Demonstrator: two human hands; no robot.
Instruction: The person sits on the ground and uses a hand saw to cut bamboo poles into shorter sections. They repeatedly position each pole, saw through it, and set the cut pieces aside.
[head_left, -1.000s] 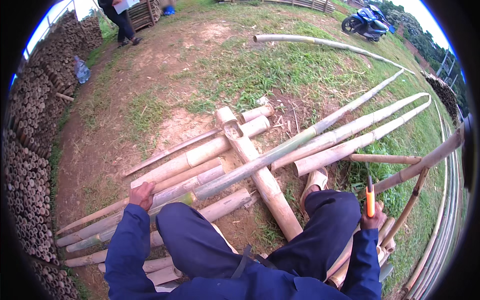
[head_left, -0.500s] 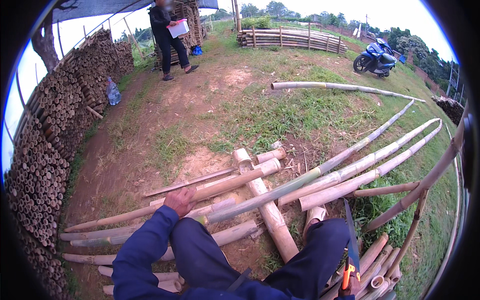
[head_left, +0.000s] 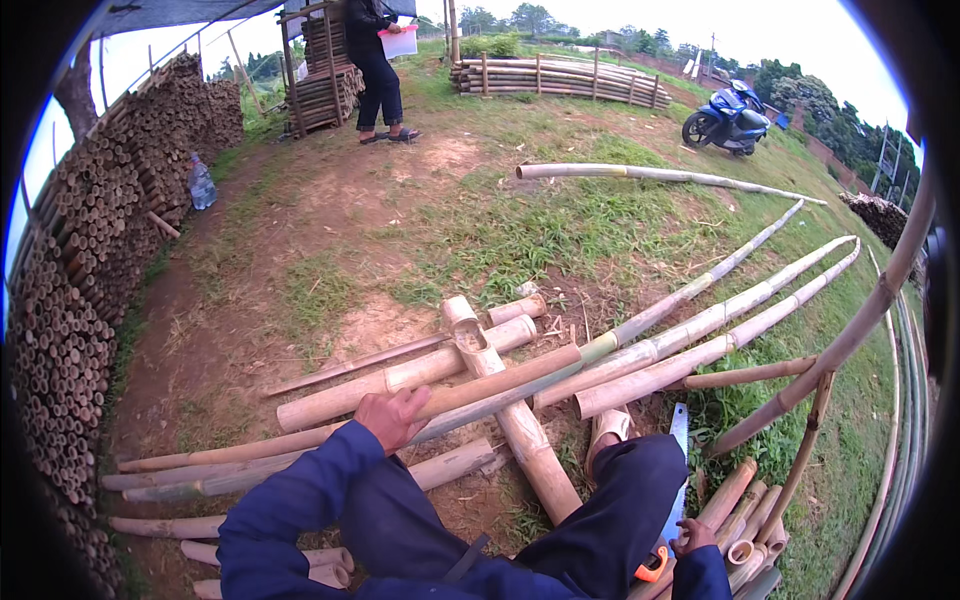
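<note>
My left hand (head_left: 393,418) is closed on a tan bamboo pole (head_left: 500,380), which slants across in front of my knees. Its cut right end lies against a long greenish bamboo pole (head_left: 640,322). Under both runs a thick notched bamboo log (head_left: 525,440). Low on the right, my right hand (head_left: 692,538) has its fingers apart, just off the orange handle (head_left: 655,563) of a handsaw. The saw's blade (head_left: 678,465) points away beside my right thigh. Below that hand lie several short bamboo pieces (head_left: 740,500).
Cut bamboo is stacked high along the left (head_left: 80,280). A slanting bamboo post (head_left: 840,340) stands close on my right. Two pale poles (head_left: 690,370) stretch to the far right. Farther off are a person (head_left: 378,75) holding a box, a bamboo pile (head_left: 560,82) and a blue motorbike (head_left: 735,118).
The tan pole has moved right with my left hand and now lies along the greenish pole. My right hand has come off the saw handle. The person behind has moved right.
</note>
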